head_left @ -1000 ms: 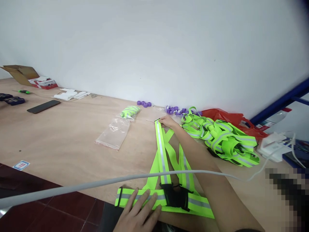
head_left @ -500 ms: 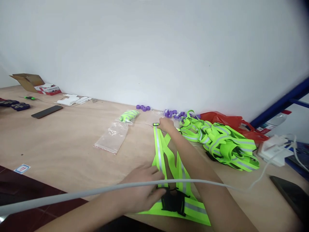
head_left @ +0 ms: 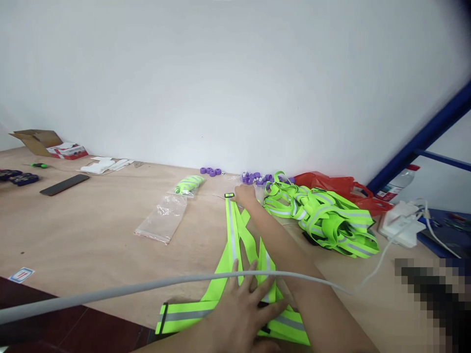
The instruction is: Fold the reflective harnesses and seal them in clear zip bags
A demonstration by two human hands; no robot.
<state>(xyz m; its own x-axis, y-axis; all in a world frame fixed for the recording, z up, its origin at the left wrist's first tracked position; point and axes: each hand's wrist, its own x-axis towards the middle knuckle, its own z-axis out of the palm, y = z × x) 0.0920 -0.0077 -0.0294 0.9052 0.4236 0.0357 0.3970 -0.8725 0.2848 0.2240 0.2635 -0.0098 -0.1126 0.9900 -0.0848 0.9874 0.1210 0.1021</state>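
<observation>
A neon-yellow reflective vest (head_left: 232, 230) made of straps with grey stripes lies on the table in front of me. My left hand (head_left: 243, 301) rests on its lower part, fingers spread, largely covering the black buckle there. At the far end of the straps, my right hand (head_left: 245, 194) is closed at the strap end, beside a small black slider (head_left: 229, 195). The exact grip of its fingertips is hidden. To the right lies a tangled heap of similar straps (head_left: 324, 215).
A flat clear bag (head_left: 162, 219) and a bagged folded vest (head_left: 189, 185) lie left of the straps. Purple pieces (head_left: 253, 178), a red plastic bag (head_left: 324, 182) and a white power strip (head_left: 401, 224) stand farther back. A pale cable (head_left: 158, 283) crosses the foreground.
My left hand has moved down onto the vest and spread its fingers over the black buckle. A strap end now shows at lower left. The right hand stays at the far end.
</observation>
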